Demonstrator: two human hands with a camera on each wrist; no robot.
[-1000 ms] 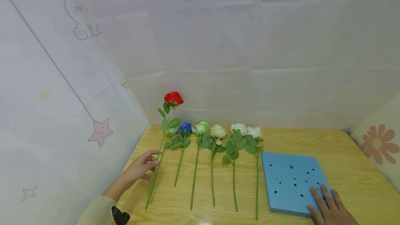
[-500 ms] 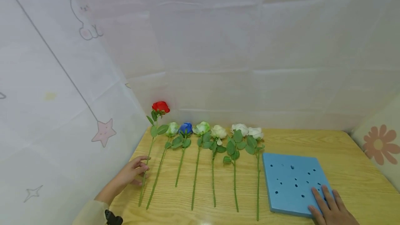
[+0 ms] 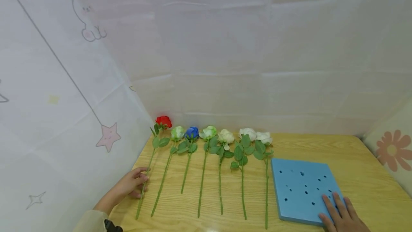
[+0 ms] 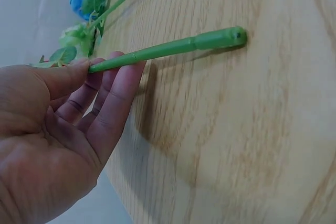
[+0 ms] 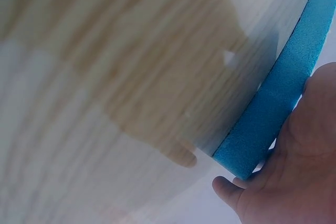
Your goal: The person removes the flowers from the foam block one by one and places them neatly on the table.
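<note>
At the left end of the row, my left hand [image 3: 131, 183] pinches the green stem of a red artificial rose [image 3: 163, 121] between thumb and fingers. In the left wrist view the stem's cut end [image 4: 231, 36] is close over the wood, while the red bloom is mostly hidden behind the hand. My right hand [image 3: 343, 214] lies with spread fingers on the near right corner of a blue foam block [image 3: 299, 189] dotted with holes. The right wrist view shows that block's side edge [image 5: 273, 95] beside the palm.
Right of the red rose lie a pale green rose [image 3: 177, 133], a blue rose [image 3: 192, 133], another green-white rose [image 3: 209, 132], a cream rose [image 3: 226, 136] and two white roses [image 3: 247, 134], stems toward me. Beneath is a wooden table [image 3: 360, 174], with printed cloth walls [image 3: 206, 46] behind.
My left hand has carried the red rose leftward and down, away from the pale green rose, and its bloom has lowered toward the table. My right hand stays on the foam block.
</note>
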